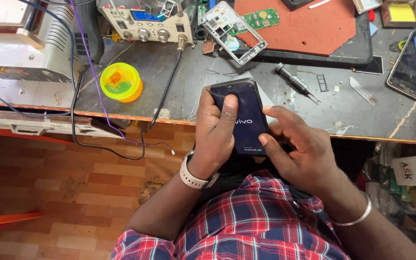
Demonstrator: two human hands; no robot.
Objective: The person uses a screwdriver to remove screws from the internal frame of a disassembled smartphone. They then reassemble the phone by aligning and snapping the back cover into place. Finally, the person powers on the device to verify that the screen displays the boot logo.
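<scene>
Glowing with pale lettering on a black screen, the phone [244,115] sits upright over the bench [179,91] edge, grasped by the left hand [215,137], thumb across its glass, and the right hand [297,149], fingers curled at its side. A screwdriver [294,83], phone frame [233,32], yellow tub [120,82] and cables [87,82] lie behind. Brick-patterned floor [73,188] spreads below.

one view only, head-mounted, looking steeply down over the wearer's chest. bench [179,91] fills the upper half of frame, its front edge running left to right across the middle; floor [73,192] shows below it on the left. close range: both forearms and a plaid shirt [246,226] crowd the bottom. bench's far edge is cut off at the top. no second view to overlap.
</scene>
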